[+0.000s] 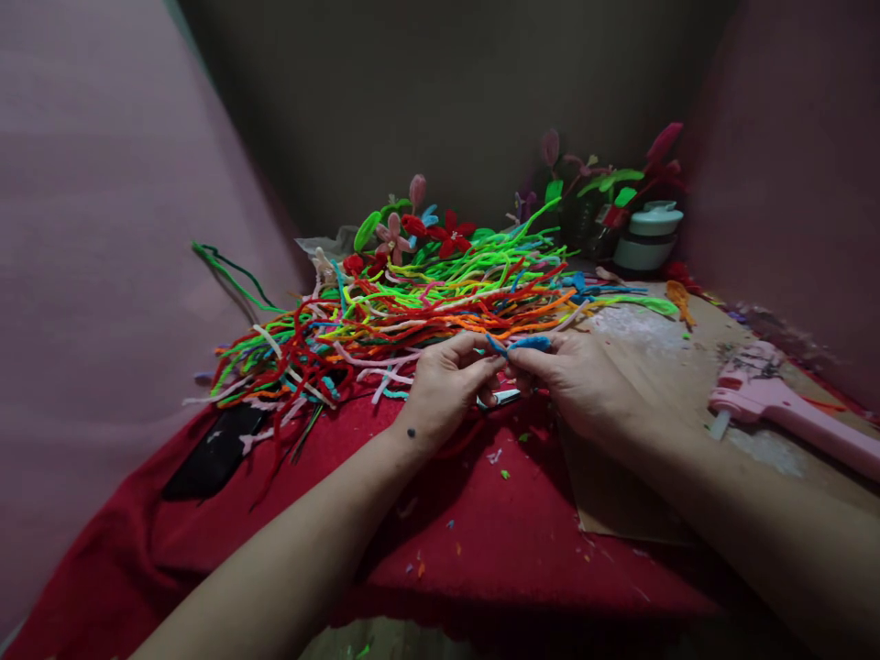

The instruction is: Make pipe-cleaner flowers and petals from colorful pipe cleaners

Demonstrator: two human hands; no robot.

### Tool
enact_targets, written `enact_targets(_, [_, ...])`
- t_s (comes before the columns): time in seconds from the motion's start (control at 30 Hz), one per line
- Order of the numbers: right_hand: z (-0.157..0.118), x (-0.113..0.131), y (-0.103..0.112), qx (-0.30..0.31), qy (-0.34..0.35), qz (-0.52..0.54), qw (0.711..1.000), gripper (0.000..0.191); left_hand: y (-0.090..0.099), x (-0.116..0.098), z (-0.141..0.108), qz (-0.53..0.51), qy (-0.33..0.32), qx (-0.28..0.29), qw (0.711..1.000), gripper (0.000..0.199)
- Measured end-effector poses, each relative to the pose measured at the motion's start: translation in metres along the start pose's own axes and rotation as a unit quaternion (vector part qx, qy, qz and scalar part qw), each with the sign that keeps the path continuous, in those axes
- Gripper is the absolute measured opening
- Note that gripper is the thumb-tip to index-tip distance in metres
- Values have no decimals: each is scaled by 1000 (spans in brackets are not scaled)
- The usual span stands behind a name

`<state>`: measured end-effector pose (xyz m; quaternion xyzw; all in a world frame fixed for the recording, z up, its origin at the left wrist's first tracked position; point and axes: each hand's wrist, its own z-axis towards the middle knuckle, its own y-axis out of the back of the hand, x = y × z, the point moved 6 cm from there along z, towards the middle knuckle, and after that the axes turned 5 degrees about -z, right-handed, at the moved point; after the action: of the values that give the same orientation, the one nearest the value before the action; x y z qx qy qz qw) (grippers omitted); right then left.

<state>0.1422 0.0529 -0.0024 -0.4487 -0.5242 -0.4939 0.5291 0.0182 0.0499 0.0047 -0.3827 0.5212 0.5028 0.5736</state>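
Note:
Both of my hands meet in front of a heap of coloured pipe cleaners (440, 302). Between their fingertips is a small blue fuzzy piece (529, 343), with one loop pointing left and a longer one pointing right. My left hand (454, 380) pinches its left part between thumb and fingers. My right hand (574, 376) pinches it near the middle, thumb on the near side. Just below the fingers, part of a shiny tool (505, 397), perhaps scissors, shows on the red cloth (481, 522); the rest is hidden.
A black phone-like object (214, 452) lies at the left. On the right, a pink glue gun (776, 399) rests on brown cardboard (619, 495). Fuzzy flowers (454, 235) and a lidded jar (648, 236) stand behind. Small scraps dot the cloth.

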Motion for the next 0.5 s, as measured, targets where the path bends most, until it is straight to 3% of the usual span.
enact_targets(0.07, [-3,3,-1,0,-13,-8,1000,18,2,-5,-3,88,-73,-15,993,12])
enact_targets(0.17, [-6,7,-1,-2,-38,-2,999,22,-2,-18,-10,261,-209,-11,942,16])
enact_targets(0.23, [-5,6,-3,11,-43,44,998,19,-6,-24,-13,317,-248,5,916,18])
enact_targets(0.27, [-4,5,-3,19,-44,63,997,18,-6,-26,-13,308,-245,3,919,18])
enact_targets(0.33, [-2,3,-3,23,-31,66,997,18,1,-25,-8,222,-187,-11,957,15])
enact_targets(0.4, [-2,4,-2,23,-5,33,999,18,6,-14,-1,80,-63,1,995,15])
enact_targets(0.43, [-2,6,-3,25,12,13,1000,18,6,-6,1,10,10,27,1000,18])
enact_targets(0.5, [-4,11,-3,33,46,-28,998,15,2,7,2,-94,127,95,983,22])
